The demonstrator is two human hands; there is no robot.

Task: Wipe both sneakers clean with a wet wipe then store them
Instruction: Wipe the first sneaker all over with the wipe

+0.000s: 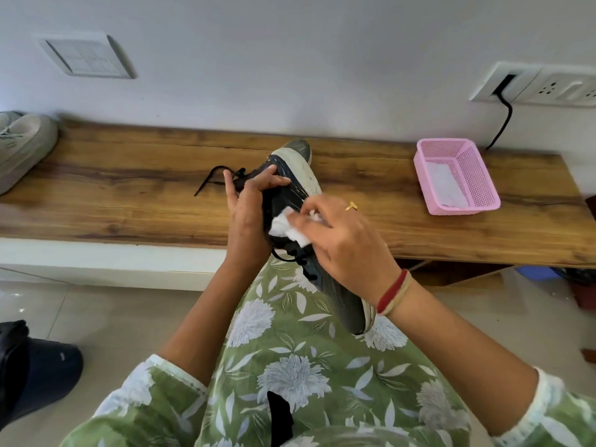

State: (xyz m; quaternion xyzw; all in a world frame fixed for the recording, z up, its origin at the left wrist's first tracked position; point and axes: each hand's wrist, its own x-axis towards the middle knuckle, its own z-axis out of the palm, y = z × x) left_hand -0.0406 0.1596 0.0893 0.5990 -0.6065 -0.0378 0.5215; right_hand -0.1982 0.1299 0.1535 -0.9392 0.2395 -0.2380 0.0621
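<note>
A dark sneaker (335, 295) with a whitish sole is held over my lap, lying on its side with one end over the wooden bench. My left hand (248, 217) grips it around the laced upper. My right hand (342, 240) presses a crumpled white wet wipe (283, 225) against the sneaker's dark side. Black laces (209, 177) trail from it onto the bench. A light grey sneaker (22, 146) lies at the bench's far left, partly cut off by the frame edge.
The wooden bench (129, 201) runs along a white wall. A pink mesh basket (464, 153) holding a white sheet stands at its right end, under a wall socket with a black cable (503, 124). Dark footwear (45, 369) lies on the tiled floor at lower left.
</note>
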